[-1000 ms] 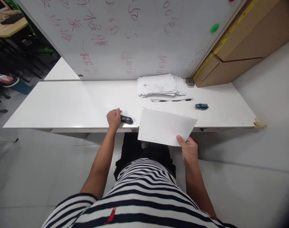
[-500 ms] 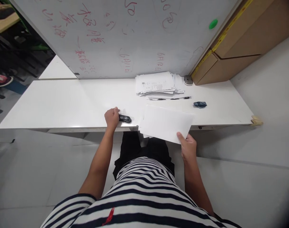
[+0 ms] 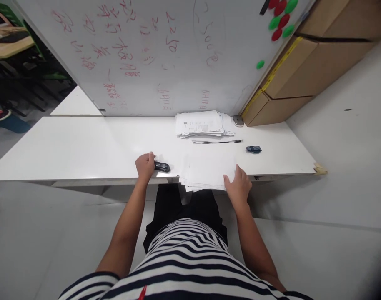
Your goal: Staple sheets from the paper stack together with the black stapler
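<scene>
My left hand (image 3: pixel 144 166) is closed around the end of a black stapler (image 3: pixel 162 167) that lies on the white table (image 3: pixel 68 146) near its front edge. My right hand (image 3: pixel 238 186) rests with fingers spread on the right side of a thin stack of white sheets (image 3: pixel 206 171). That stack lies flat on the table and overhangs the front edge a little.
A thicker pile of printed papers (image 3: pixel 200 123) sits at the back by the whiteboard (image 3: pixel 165 54). In front of it lie a pen (image 3: pixel 217 141) and a small dark object (image 3: pixel 253 149). Cardboard boxes (image 3: pixel 290 79) stand at the right.
My right hand has lowered the white sheets from a raised tilt down flat onto the table and now lies open on them. The left hand stays on the stapler.
</scene>
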{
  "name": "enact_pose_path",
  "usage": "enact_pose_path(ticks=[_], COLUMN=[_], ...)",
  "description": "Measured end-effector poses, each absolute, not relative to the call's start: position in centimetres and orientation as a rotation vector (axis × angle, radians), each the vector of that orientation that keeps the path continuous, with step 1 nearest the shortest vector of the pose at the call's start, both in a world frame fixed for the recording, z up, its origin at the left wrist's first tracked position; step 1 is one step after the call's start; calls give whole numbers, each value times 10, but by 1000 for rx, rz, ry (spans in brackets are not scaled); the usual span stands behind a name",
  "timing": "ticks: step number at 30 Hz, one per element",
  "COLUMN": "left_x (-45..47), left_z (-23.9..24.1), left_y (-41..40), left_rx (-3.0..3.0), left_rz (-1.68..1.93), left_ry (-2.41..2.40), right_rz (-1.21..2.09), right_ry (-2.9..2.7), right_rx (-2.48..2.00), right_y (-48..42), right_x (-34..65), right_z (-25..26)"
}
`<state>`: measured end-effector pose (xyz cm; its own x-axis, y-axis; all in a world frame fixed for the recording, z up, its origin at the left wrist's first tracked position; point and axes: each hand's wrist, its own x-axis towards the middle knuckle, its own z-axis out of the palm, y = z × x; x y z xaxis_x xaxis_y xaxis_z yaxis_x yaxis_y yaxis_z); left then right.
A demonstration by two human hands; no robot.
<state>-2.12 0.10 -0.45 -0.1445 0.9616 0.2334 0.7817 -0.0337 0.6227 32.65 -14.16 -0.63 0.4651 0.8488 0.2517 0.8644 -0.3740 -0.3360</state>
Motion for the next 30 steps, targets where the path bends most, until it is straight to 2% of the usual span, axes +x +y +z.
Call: enact_pose_path(ticks=[4, 9, 14, 18, 24, 30], left_x=[-22, -23, -22, -20, -20, -22], left_z=[-5, -6, -6, -4, -2, -4], left_y=[2, 4, 5, 2, 3, 7], left_rx=[1874, 1901, 1903, 1861, 1840, 1834], left_rz=[951, 927, 927, 940, 926, 909], left_ry=[1964, 1984, 2003, 2005, 2028, 2044], right_rz=[-234, -252, -83, 31, 8, 22], right_ry=[-1529, -1744, -2156, -2261, -2262, -2235], right_rx=[-2246, -2045, -1832, -1924, -1896, -1832], right_y=[-136, -82, 22, 85, 98, 96], right_x=[324, 319, 307, 302, 312, 315], right_z=[-3, 24, 42, 32, 9, 6])
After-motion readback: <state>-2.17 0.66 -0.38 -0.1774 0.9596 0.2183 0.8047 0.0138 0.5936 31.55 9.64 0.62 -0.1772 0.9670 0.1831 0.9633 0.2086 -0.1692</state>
